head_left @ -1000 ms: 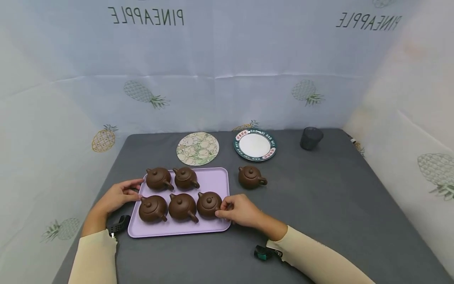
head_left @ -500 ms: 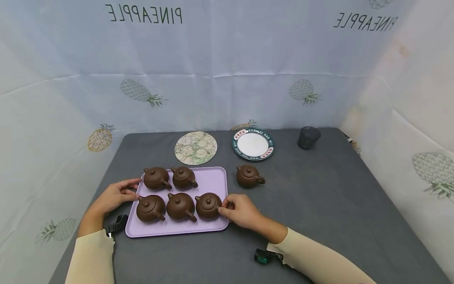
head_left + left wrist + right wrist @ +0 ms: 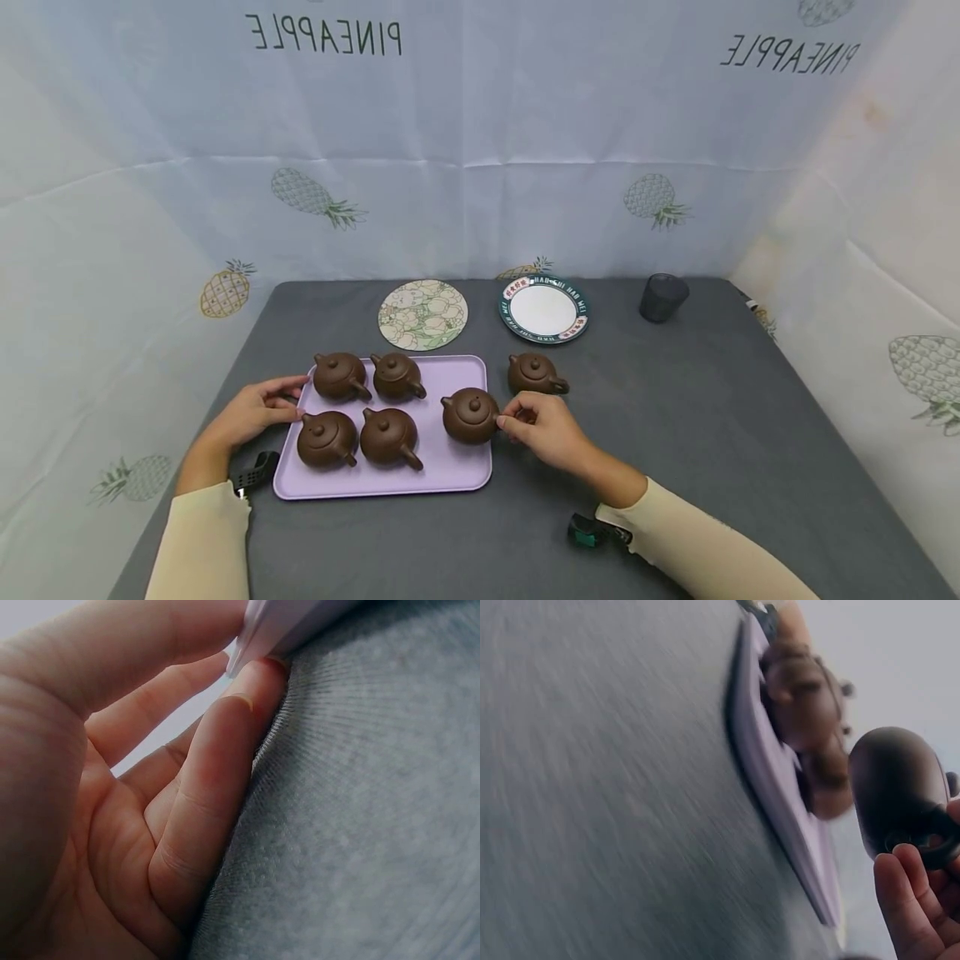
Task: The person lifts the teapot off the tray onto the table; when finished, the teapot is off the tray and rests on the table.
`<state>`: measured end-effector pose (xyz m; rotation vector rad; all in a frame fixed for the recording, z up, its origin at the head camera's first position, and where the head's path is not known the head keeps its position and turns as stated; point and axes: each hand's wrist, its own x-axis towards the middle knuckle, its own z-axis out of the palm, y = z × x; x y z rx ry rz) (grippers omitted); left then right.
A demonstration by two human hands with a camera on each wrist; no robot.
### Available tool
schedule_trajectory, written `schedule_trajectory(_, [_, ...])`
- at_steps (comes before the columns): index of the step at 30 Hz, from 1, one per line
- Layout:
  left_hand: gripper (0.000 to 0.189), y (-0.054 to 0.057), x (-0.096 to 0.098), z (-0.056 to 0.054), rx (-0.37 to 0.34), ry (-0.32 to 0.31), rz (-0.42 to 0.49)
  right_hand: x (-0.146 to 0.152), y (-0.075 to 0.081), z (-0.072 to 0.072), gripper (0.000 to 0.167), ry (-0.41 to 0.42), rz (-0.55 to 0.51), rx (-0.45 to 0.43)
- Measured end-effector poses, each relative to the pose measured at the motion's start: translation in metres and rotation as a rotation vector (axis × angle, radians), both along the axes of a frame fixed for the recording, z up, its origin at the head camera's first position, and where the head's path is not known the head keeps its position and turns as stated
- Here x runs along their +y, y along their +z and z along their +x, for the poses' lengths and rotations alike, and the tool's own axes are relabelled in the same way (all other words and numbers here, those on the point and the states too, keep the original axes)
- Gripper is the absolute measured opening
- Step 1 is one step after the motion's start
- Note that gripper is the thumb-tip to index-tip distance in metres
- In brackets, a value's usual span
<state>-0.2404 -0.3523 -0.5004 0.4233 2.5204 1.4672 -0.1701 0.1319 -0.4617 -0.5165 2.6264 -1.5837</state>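
Note:
My right hand pinches the handle of a brown teapot and holds it raised over the right side of the lilac tray. In the right wrist view this teapot is tilted and apart from the tray, with fingertips at its handle. Several matching teapots stand on the tray's left part, among them a front teapot and a back teapot. At the tray's left edge, my left hand grips the rim with thumb and fingers; one fingertip sits under the rim.
Just beyond the tray's right edge another brown teapot stands on the dark grey tabletop. Farther back lie a round patterned mat and a green-rimmed plate. A dark cup is at the back right.
The front right teapot has risen off the tray and moved right and slightly away in my right hand. My left hand stays at the tray's left rim.

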Motion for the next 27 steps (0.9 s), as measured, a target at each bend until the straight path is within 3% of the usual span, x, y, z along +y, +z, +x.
schedule_trajectory(14, [0.06, -0.002, 0.001, 0.001, 0.014, -0.016, 0.029, 0.074, 0.038, -0.017, 0.014, -0.205, -0.024, 0.025])
schedule_trajectory(21, [0.059, -0.002, -0.002, 0.003, 0.033, -0.03, 0.041, 0.103, 0.032, -0.028, 0.021, -0.301, 0.003, 0.012])
schedule_trajectory(27, [0.059, -0.001, 0.0, 0.003, 0.034, -0.044, 0.059, 0.123, 0.025, -0.028, 0.025, -0.354, 0.024, -0.018])
